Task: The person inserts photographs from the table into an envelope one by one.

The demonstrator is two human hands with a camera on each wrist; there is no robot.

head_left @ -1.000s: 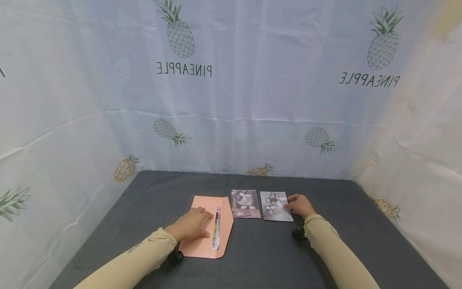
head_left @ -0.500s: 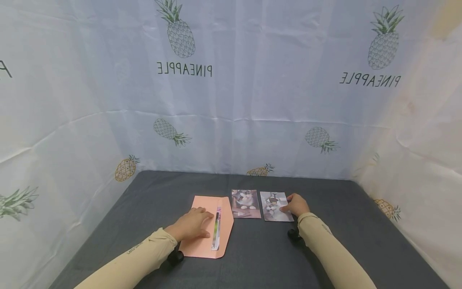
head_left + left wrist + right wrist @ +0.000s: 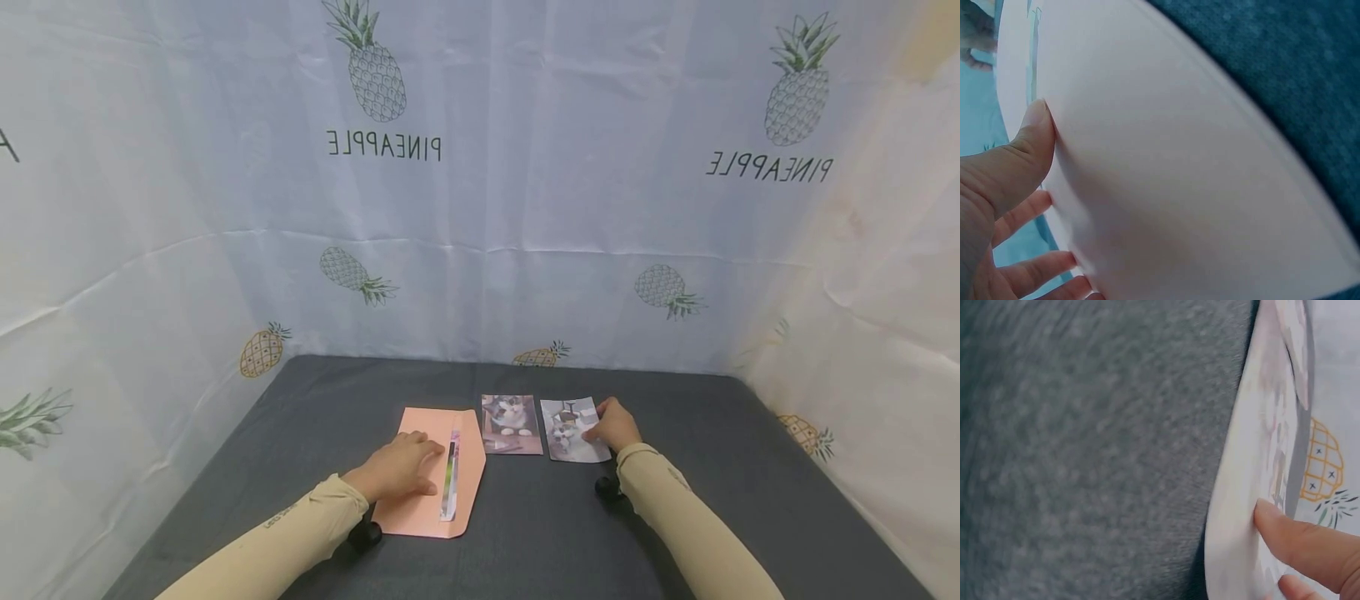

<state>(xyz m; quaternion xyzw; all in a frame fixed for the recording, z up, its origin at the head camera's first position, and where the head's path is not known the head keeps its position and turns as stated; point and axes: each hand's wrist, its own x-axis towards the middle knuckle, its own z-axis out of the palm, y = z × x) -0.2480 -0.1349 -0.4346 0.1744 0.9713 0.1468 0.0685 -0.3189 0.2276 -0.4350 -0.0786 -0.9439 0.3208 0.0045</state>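
A pink envelope [image 3: 427,517] lies on the table, its flap pointing right. From its opening, printed cards [image 3: 450,483] stick out as a narrow strip. My left hand [image 3: 401,467] rests on the envelope with fingers spread; in the left wrist view the thumb [image 3: 1036,125] and fingertips touch its surface. Farther right is a cat photo card [image 3: 570,429], its right edge pinched by my right hand [image 3: 618,425]. The right wrist view has the thumb [image 3: 1285,528] on top of that card, whose near edge looks slightly raised.
Another cat photo card [image 3: 512,425] lies between the envelope and the pinched card. A dark cloth covers the table [image 3: 525,533]. Behind it hangs a pale curtain [image 3: 480,192] with pineapple prints, which also runs along both sides.
My right hand has moved slightly left, bringing its thumb farther over the photo card, which has shifted only slightly. The left hand and the envelope have stayed in place.
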